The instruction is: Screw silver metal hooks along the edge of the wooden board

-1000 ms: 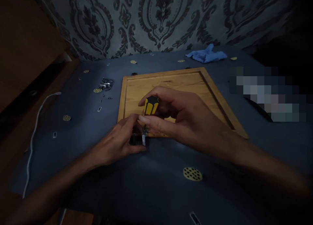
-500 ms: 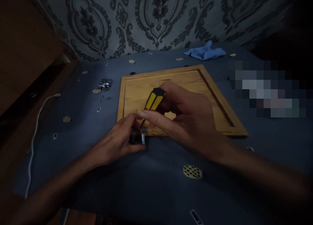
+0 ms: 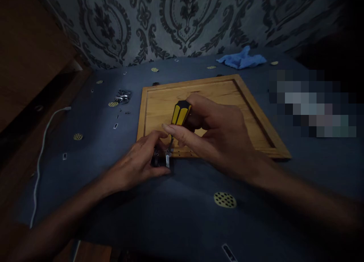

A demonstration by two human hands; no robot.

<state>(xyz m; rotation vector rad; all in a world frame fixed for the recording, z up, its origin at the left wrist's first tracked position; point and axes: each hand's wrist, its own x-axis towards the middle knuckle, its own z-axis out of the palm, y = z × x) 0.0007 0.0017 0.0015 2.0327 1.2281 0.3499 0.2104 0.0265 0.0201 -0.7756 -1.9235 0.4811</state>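
Note:
My right hand (image 3: 218,129) is closed round the black and yellow handle of a screwdriver (image 3: 181,113). Its shaft slants down to a small shiny metal fitting (image 3: 167,159) at the near left edge of a framed wooden panel (image 3: 264,121). My left hand (image 3: 136,159) is curled about that fitting, thumb below it and fingers above, pressing it to the panel's edge. The exact kind of fitting cannot be made out, and the left fingers hide part of it. Small dark holes show along the near edge of the panel.
On the blue patterned cloth (image 3: 170,216), a heap of metal fittings (image 3: 123,96) lies left of the panel, with several small screws (image 3: 127,112) beside it. A blue rag (image 3: 241,59) is at the back. A white cable (image 3: 42,152) runs down the left side.
The screwdriver has swung more upright and its tip has shifted slightly right on the fitting. My left hand keeps its grip there. The whole view has moved a little.

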